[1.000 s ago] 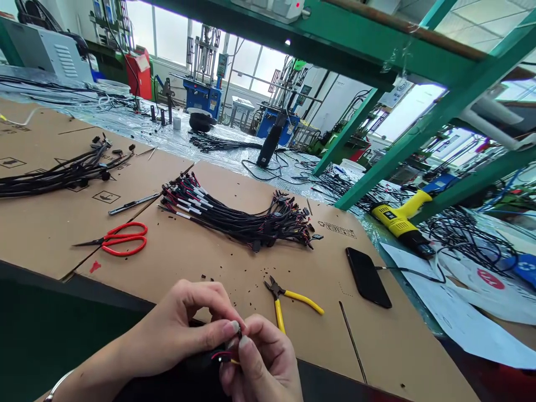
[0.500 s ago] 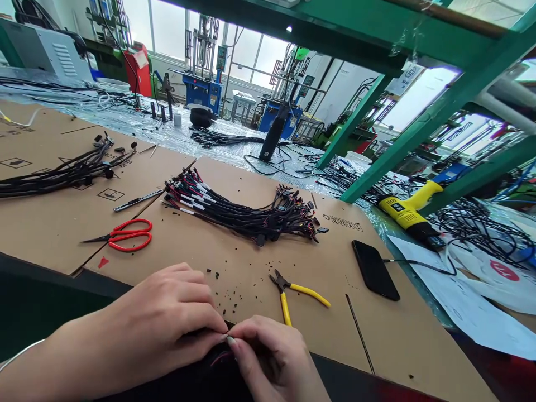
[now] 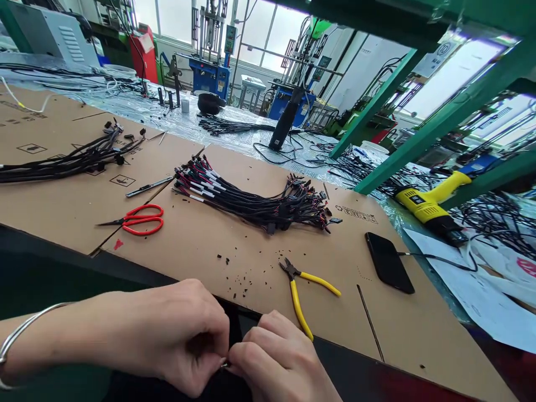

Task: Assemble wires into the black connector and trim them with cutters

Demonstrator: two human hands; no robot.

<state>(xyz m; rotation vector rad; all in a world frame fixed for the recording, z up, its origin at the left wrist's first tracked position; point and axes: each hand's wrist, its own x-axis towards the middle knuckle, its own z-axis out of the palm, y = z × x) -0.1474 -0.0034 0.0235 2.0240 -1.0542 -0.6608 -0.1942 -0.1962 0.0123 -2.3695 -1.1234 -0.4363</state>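
Note:
My left hand [image 3: 184, 332] and my right hand [image 3: 280, 363] meet at the front edge of the bench, fingertips pinched together. Between them shows a tiny shiny bit, too small and too hidden to name. Both hands are closed. Just beyond them on the cardboard lie yellow-handled side cutters [image 3: 296, 273] with their handles spread, near small black scraps [image 3: 240, 285]. A bundle of black cables [image 3: 251, 204] with white labels and connectors rests farther back. Red-handled scissors [image 3: 142, 219] lie to the left, blades pointing left.
A second cable bundle [image 3: 71, 162] lies at the far left, and a slim metal-coloured tool [image 3: 148, 187] behind the scissors. At right are a black phone [image 3: 389, 262] on a cord, a yellow heat gun [image 3: 427, 204] and paper sheets [image 3: 473, 296]. A green frame post [image 3: 389, 123] slants above.
My hands have turned and sunk slightly, the left fingers curling in more and the right knuckles now facing up. The view has shifted, so the bench items appear farther right and higher.

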